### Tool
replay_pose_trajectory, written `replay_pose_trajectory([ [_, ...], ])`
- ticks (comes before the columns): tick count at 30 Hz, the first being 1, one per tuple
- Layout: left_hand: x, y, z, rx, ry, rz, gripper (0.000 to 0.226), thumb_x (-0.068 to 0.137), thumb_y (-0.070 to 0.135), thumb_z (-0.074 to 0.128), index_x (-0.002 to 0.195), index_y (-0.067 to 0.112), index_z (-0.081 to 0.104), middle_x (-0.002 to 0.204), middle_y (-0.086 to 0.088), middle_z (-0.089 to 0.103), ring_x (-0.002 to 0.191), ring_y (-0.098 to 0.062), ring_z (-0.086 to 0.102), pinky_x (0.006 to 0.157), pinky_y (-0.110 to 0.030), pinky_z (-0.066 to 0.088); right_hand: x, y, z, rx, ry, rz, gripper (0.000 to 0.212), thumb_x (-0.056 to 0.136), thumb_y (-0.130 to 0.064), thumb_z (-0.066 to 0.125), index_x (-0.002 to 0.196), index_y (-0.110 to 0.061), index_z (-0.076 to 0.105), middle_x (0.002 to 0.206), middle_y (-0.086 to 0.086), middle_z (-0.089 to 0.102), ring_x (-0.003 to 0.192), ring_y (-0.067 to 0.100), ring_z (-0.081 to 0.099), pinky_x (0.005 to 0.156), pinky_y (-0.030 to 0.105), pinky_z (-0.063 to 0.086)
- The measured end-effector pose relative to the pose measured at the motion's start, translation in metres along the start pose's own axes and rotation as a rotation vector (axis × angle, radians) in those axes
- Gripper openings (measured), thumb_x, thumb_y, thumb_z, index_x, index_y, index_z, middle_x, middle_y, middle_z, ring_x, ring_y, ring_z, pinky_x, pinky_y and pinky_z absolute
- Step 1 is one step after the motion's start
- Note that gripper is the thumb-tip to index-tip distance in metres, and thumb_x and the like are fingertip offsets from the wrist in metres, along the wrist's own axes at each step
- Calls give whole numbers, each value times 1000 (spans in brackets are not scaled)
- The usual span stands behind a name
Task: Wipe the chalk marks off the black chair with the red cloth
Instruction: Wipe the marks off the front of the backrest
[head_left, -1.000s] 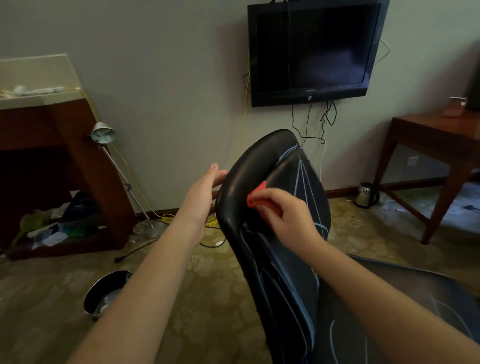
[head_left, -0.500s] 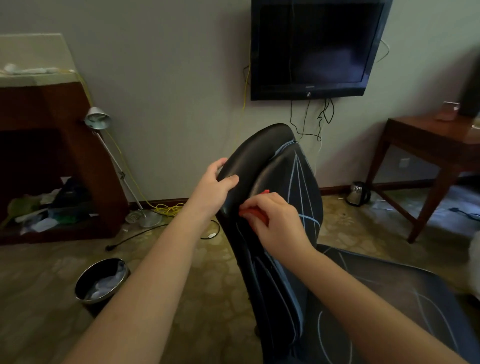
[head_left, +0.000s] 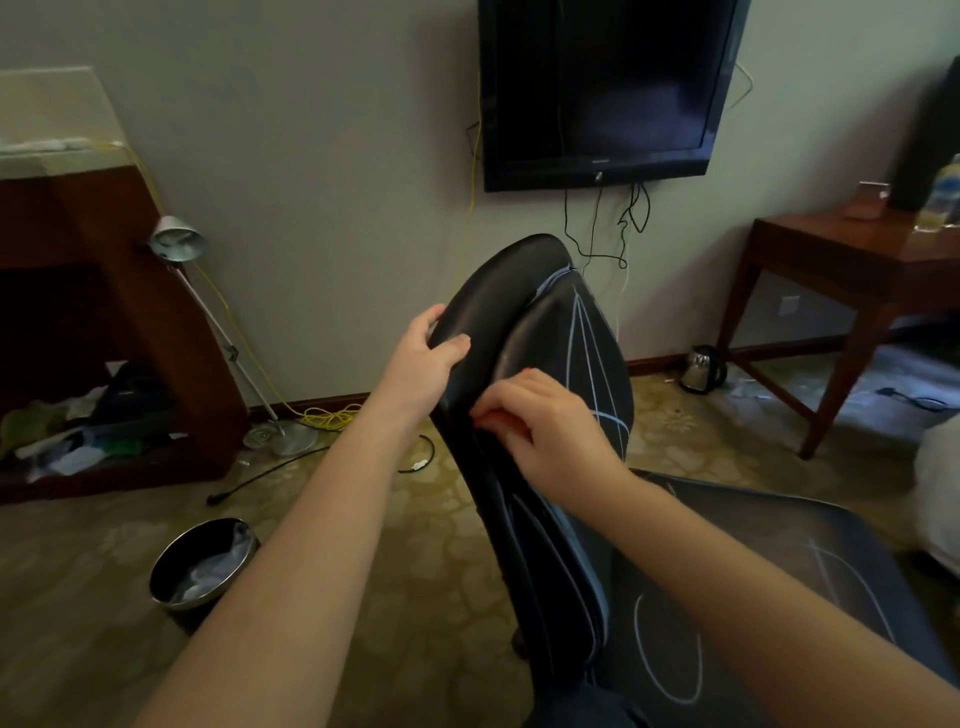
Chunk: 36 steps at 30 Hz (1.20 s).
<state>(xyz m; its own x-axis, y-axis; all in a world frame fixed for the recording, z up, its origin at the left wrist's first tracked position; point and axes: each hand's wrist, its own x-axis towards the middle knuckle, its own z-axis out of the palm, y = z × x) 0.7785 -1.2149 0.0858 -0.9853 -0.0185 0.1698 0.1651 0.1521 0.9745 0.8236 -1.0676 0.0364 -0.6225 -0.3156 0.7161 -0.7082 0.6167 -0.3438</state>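
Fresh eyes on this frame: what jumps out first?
The black chair fills the centre, its backrest and seat streaked with pale chalk lines. The left hand grips the backrest's edge while the right hand presses the red cloth against it. A dark TV hangs on the wall above.

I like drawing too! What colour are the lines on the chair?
Pale blue-white chalk lines on the black chair, clearest in the head view.
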Motion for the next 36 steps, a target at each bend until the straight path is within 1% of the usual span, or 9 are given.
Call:
replay_pose_trajectory([
  [3, 1, 2, 2, -1, -18, 1, 52, 100, 11, 54, 149, 14, 38, 138, -4, 52, 116, -15, 56, 97, -26, 44, -17, -4, -5, 51, 3, -48, 12, 91, -7, 63, 97, -9, 72, 99, -1, 69, 98, 17, 61, 92, 33, 48],
  [6, 1, 0, 1, -20, -15, -14, 52, 100, 11, 54, 149, 14, 38, 142, -7, 51, 121, -19, 55, 104, -32, 45, -30, -7, 0, -22, 23, -102, 14, 92, -11, 61, 99, -9, 73, 103, 1, 70, 102, 19, 62, 96, 34, 48],
  [10, 1, 2, 3, -26, -13, -17, 52, 100, 10, 54, 149, 12, 37, 143, -7, 50, 125, -20, 54, 108, -34, 43, -20, -16, 0, 11, 207, 42, 13, 87, -4, 70, 98, -10, 74, 99, -1, 71, 98, 16, 62, 95, 37, 50],
  [15, -1, 0, 3, -65, 15, -24, 49, 99, 6, 53, 147, 9, 40, 140, -9, 53, 118, -18, 56, 102, -29, 44, -29, -25, 28, -66, 250, 63, 11, 88, -3, 66, 97, -6, 73, 99, 3, 72, 96, 20, 62, 92, 34, 50],
  [18, -1, -3, 1, -75, 14, -25, 49, 99, 7, 53, 147, 10, 41, 139, -9, 54, 121, -20, 57, 101, -29, 45, -55, -29, 36, -89, 233, 73, 13, 90, -6, 66, 100, -7, 73, 103, 2, 72, 100, 18, 62, 92, 25, 48],
  [22, 0, -3, 4, -77, 15, -15, 50, 99, 7, 54, 146, 9, 41, 137, -8, 54, 119, -20, 57, 101, -30, 46, -56, -27, 19, -52, 205, 116, 15, 87, -7, 69, 100, -11, 75, 99, -3, 72, 95, 14, 63, 83, 30, 52],
  [26, 0, -2, 5, -81, 20, -11, 49, 99, 6, 53, 146, 9, 40, 134, -6, 54, 114, -18, 58, 96, -27, 46, -19, -24, -1, 30, 304, 171, 17, 87, -4, 70, 102, -11, 75, 100, -3, 71, 98, 13, 65, 91, 29, 52],
  [29, -2, -5, 3, -65, 17, -20, 50, 99, 8, 54, 146, 11, 41, 139, -7, 54, 116, -17, 58, 95, -24, 47, -14, -20, 8, 78, 189, 204, 18, 88, -7, 69, 104, -14, 72, 102, -8, 70, 99, 12, 64, 91, 36, 53],
  [36, -8, 4, 5, -100, 10, -27, 52, 99, 6, 54, 148, 9, 38, 144, -10, 50, 123, -20, 55, 104, -28, 44, -38, -13, 12, 73, 222, 236, 27, 83, -4, 74, 107, -17, 70, 105, -3, 68, 100, 12, 64, 92, 23, 49],
])
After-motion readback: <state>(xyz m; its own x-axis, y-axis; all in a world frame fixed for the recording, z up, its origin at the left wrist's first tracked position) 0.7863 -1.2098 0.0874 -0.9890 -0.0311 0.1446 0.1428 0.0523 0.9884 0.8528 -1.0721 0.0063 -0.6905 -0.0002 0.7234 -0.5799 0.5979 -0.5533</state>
